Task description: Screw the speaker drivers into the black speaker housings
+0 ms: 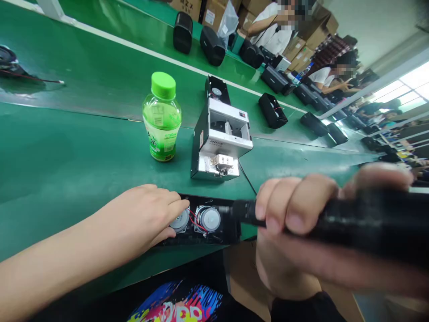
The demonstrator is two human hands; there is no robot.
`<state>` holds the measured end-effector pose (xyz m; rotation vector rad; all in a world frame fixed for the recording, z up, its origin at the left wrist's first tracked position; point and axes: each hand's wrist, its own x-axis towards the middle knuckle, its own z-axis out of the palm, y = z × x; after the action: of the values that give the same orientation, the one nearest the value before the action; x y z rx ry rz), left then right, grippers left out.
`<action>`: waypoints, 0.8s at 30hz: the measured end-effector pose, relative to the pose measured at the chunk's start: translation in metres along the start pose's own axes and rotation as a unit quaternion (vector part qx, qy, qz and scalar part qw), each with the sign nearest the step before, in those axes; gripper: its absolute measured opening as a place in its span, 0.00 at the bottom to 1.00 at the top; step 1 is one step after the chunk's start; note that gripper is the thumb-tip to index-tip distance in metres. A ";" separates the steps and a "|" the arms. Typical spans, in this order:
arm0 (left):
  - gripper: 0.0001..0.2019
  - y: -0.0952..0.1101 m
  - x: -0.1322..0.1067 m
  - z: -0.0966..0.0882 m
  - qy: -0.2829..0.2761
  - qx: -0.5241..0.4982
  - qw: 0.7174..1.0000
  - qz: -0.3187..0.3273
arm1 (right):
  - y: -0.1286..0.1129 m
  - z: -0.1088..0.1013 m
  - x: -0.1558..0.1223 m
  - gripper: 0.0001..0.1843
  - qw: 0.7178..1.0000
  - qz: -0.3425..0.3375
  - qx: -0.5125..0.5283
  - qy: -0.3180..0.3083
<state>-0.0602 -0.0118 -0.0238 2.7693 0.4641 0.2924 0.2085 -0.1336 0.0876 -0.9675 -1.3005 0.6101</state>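
Note:
A black speaker housing (pixel 231 232) lies on the green bench near its front edge, its inside facing up. Two round silver speaker drivers sit in it: the right driver (pixel 211 220) is in plain sight, the left driver (pixel 181 222) partly covered by my fingers. Thin red wires (pixel 193 218) run between them. My left hand (pixel 150 214) grips the housing's left part, thumb and fingers around the left driver. In my right hand (pixel 295 223) is a black electric screwdriver (pixel 246 210), blurred, its tip pointing left above the housing's right side; whether it touches is unclear.
Behind the housing stands a grey screw feeder (pixel 221 134) with a cable. A green drink bottle (pixel 162 120) is to its left. Beyond a white line are more black housings (pixel 273 112) and enclosures (pixel 212 44). Co-workers sit across the line, near cardboard boxes (pixel 214 13).

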 end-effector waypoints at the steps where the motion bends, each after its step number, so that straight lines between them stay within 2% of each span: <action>1: 0.25 -0.002 -0.002 0.000 0.006 0.001 1.000 0.010 | 0.006 -0.001 0.017 0.20 0.999 -0.015 0.033 0.037; 3: 0.27 -0.004 -0.005 -0.001 0.031 -0.006 0.999 0.019 | 0.024 0.001 0.048 0.33 0.993 -0.055 0.040 0.096; 6: 0.22 -0.004 -0.008 -0.001 0.055 -0.015 0.998 0.028 | 0.047 0.011 0.077 0.45 0.991 -0.096 0.013 0.088; 11: 0.18 -0.002 -0.008 0.000 0.069 -0.017 0.997 0.028 | 0.052 0.019 0.081 0.48 0.992 -0.040 -0.055 0.106; 15: 0.17 -0.003 -0.007 0.000 0.070 -0.021 0.997 0.024 | 0.064 0.013 0.081 0.52 0.987 -0.105 -0.036 0.119; 17: 0.17 -0.004 -0.007 0.000 0.066 -0.024 0.997 0.026 | 0.070 0.010 0.081 0.52 0.986 -0.112 -0.025 0.117; 20: 0.16 -0.005 -0.007 0.001 0.067 -0.026 0.997 0.028 | 0.069 0.010 0.082 0.50 0.988 -0.093 -0.026 0.118; 24: 0.15 -0.007 -0.009 0.001 0.087 -0.025 0.995 0.045 | 0.062 0.016 0.084 0.53 0.992 -0.035 -0.016 0.121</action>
<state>-0.0699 -0.0087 -0.0287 2.7315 0.3681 0.5617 0.2186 -0.0293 0.0770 -0.9850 -1.1245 0.4052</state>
